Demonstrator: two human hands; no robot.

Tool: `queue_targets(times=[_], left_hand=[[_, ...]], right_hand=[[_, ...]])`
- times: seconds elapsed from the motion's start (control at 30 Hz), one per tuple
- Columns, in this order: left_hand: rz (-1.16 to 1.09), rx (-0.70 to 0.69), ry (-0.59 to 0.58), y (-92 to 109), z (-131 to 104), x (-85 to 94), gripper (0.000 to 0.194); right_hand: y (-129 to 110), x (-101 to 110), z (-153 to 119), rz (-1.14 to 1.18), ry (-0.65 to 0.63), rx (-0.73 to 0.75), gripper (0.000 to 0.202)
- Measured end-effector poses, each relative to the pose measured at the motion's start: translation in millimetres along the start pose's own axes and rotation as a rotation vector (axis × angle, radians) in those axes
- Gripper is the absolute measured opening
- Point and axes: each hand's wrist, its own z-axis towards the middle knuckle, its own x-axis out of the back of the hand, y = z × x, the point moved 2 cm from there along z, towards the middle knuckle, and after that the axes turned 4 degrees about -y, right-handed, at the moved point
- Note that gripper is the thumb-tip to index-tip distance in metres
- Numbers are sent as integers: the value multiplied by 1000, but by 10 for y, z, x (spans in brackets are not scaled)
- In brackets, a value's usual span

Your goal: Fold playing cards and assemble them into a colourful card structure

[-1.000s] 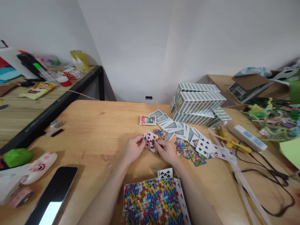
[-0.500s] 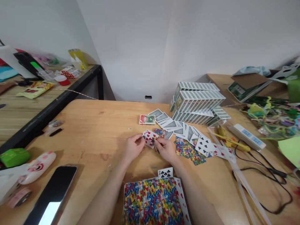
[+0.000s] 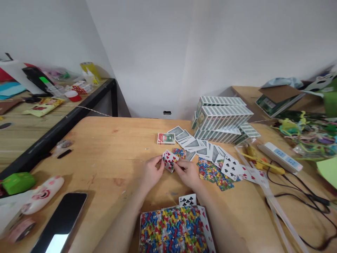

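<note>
Above the middle of the wooden table, my left hand (image 3: 152,172) and my right hand (image 3: 187,171) pinch a playing card (image 3: 170,160) with red hearts between them, face toward me and tilted. Just behind it lies a piece with a colourful pattern (image 3: 179,152). Grey-backed cards (image 3: 193,143) fan out beyond my right hand, with a black clubs card (image 3: 230,167) and colourful-backed cards (image 3: 207,169) to the right. Between my forearms sits a block covered in colourful-backed cards (image 3: 172,225); a ten of clubs (image 3: 187,200) sticks out at its far edge.
A card box (image 3: 166,138) lies behind my hands. Striped boxes (image 3: 223,117) are stacked at the back right. A yellow glue gun (image 3: 263,164), a power strip (image 3: 280,156) and cables lie right. A phone (image 3: 61,219) and a white toy-like item (image 3: 43,193) lie left.
The hearts card has turned to a steeper, narrower angle between my fingers. Everything sits slightly lower in view as the head camera has tipped up a little.
</note>
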Motion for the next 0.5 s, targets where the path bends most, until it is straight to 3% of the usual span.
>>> queue_targets(times=[0.17, 0.37, 0.5], left_hand=[[52, -7, 108, -15, -13, -53, 22], [-295, 84, -67, -79, 25, -124, 23], [-308, 114, -103, -81, 25, -111, 20]], right_hand=[[62, -26, -3, -33, 85, -50, 37], [162, -41, -14, -52, 174, -87, 35], [129, -30, -24, -88, 146, -68, 33]])
